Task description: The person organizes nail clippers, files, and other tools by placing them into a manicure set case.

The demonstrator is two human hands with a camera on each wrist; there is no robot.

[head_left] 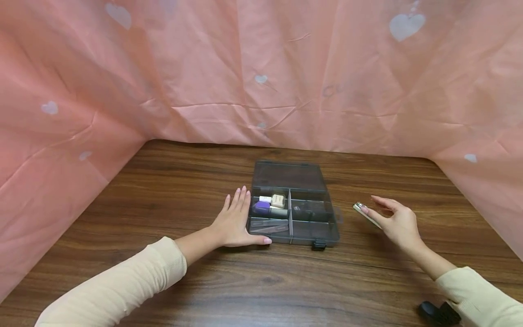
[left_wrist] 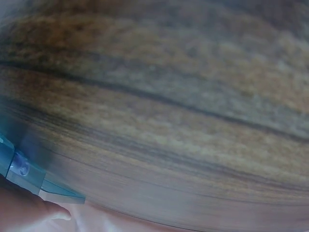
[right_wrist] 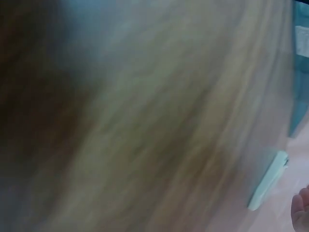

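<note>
A translucent grey compartment box (head_left: 313, 231) lies on the wooden table with its lid tipped back. My left hand (head_left: 233, 222) rests against its left side, fingers straight along the wall and thumb at the front edge. Inside, the left column holds a purple-capped bottle (head_left: 262, 208), a cream bottle (head_left: 278, 200) and clear strips (head_left: 269, 225). To the right of the box is a pale nail clipper (head_left: 369, 218) with a metal end. My right hand (head_left: 402, 225) is over it, thumb overlapping the clipper and index finger apart. In the right wrist view, a gap shows between the clipper (right_wrist: 268, 182) and the visible fingers (right_wrist: 300, 210).
Black latches, one at the front right (head_left: 318, 245), stick out from the box. A pink curtain (head_left: 286, 91) with white hearts hangs round the back and sides of the table (head_left: 184, 181). A black device (head_left: 437, 313) is by the right sleeve.
</note>
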